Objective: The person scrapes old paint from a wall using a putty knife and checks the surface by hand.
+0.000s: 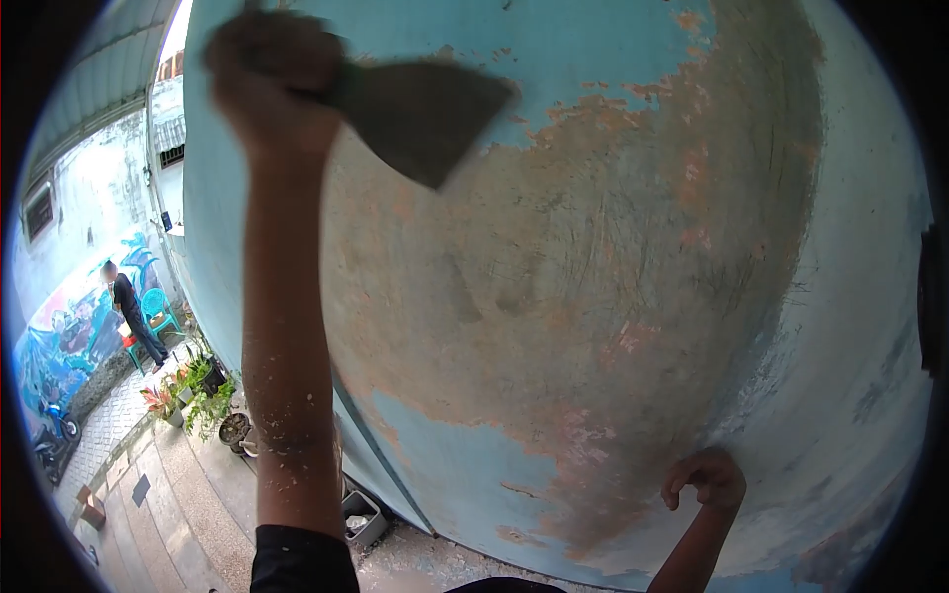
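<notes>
High at the upper left, my left hand (282, 84) is closed around the handle of a wide-bladed scraper (425, 114), blurred by motion. The blade points right, in front of the wall (514, 257), where blue paint gives way to a bare grey-brown patch with ragged edges. Pale flecks cling to my left forearm. Low on the right, my right hand (710, 479) is beside the wall's lower part, fingers loosely curled and apart, with nothing in them.
A grey bin (364, 522) stands at the wall's foot, near scattered debris on the floor. Potted plants (193, 385) line the paving at left. Farther back, a person (133, 311) stands by a green chair (158, 309); a motorbike (57, 435) is at the far left.
</notes>
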The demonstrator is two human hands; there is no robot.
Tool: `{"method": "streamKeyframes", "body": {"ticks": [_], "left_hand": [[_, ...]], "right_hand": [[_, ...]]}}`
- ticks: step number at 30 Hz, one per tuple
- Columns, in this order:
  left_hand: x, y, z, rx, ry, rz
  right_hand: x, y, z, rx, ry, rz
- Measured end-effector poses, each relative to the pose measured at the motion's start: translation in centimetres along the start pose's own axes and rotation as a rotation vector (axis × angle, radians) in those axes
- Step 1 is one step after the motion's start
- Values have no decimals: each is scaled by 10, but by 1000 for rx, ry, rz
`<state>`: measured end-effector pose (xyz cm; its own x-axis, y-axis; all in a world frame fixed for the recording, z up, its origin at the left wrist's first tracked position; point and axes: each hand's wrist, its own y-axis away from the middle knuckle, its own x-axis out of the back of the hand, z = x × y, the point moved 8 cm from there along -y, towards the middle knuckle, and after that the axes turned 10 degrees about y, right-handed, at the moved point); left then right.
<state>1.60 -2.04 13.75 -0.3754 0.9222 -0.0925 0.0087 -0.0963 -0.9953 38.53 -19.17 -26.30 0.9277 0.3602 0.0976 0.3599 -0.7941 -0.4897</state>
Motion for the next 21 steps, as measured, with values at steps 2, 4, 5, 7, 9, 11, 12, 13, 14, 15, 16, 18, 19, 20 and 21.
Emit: {"method": "streamKeyframes", "body": {"ticks": [2,4,5,7,9,11,12,13,14,15,16,18,19,20,21], "left_hand": [[-1,11,-20,109,23,82],[5,5,0,84,24,68],[10,-1,19,51,24,51],[23,-15,62,34,200,-50],[28,-17,78,11,253,-90],[42,-16,79,-23,265,-25],[40,-13,58,33,257,-1],[38,-7,32,58,148,34],[24,8,-1,10,-33,149],[8,20,-33,89,0,163],[1,24,-34,77,3,165],[-16,23,-32,92,85,127],[-11,13,-13,51,166,43],[1,4,8,39,359,4],[-2,1,18,9,398,-7]], "right_hand": [[-1,0,-1,-2,-3,21],[-2,-2,-3,-12,29,31],[-1,-5,-4,-19,67,37],[-2,-6,-5,-26,67,26],[-2,-7,-5,-38,69,21],[-4,-9,-6,-36,94,4],[-4,-8,-6,-34,95,3],[-3,-6,-4,-43,72,-2],[-3,-5,-3,-51,52,-10],[-5,-6,-2,-48,61,-15],[-5,-5,-2,-37,49,-10],[-2,-5,-4,-25,46,-11],[-2,-4,-4,-17,31,-15],[-2,-2,-3,-10,12,-17],[-3,-1,-2,-12,8,-14]]}}
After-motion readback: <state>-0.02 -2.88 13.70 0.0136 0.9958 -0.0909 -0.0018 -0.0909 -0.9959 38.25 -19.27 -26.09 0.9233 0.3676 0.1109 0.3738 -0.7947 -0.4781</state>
